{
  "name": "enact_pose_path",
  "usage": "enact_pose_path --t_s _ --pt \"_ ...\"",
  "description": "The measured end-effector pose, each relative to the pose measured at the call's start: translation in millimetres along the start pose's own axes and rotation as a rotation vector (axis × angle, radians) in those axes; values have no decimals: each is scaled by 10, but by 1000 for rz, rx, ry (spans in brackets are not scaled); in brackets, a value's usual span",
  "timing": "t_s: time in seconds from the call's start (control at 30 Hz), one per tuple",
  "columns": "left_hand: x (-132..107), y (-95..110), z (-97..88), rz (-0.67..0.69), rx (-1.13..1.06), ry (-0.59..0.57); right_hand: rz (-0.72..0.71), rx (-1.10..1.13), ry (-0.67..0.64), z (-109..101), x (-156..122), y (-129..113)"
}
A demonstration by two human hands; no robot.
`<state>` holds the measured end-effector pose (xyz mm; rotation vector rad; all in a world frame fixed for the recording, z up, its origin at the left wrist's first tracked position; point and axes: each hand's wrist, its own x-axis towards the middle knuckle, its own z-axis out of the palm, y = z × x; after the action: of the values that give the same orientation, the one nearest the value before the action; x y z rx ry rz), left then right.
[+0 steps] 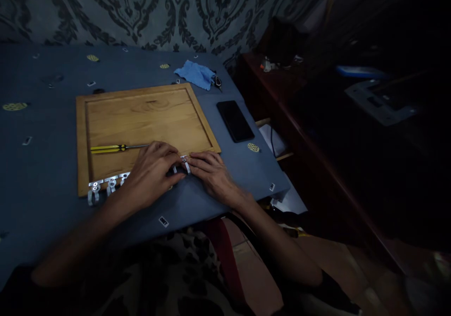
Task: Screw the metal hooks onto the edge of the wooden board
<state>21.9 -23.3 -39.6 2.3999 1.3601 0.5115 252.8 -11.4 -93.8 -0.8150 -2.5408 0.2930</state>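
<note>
A wooden panel with a raised frame [148, 92] lies on the blue-covered table. Along its near edge runs a metal hook rail [94, 186], its hooks pointing toward me. My left hand [155, 170] covers the middle of the rail, with fingers and thumb closed around a part near a hook. Beside it, my right hand [214, 175] has its fingers together and pressed on the rail's right end at the panel's corner. On the panel rests a screwdriver [109, 149] with a yellow and black handle; its tip is hidden near my left hand.
A black phone [235, 121] lies right of the panel. Behind it are a blue cloth [197, 74] and a small dark object [217, 82]. A dark red wooden furniture edge [282, 104] borders the table on the right. Patterned fabric [141, 12] rises at the back.
</note>
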Motion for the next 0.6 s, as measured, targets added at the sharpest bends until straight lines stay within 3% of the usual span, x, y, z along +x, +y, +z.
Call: enact_pose_path --t_s 0.4,0.6 --pt "1 -12 -5 29 23 41 -26 -36 19 21 -11 10" --pt "21 -173 -267 -59 -88 127 -38 -47 22 32 -19 32"
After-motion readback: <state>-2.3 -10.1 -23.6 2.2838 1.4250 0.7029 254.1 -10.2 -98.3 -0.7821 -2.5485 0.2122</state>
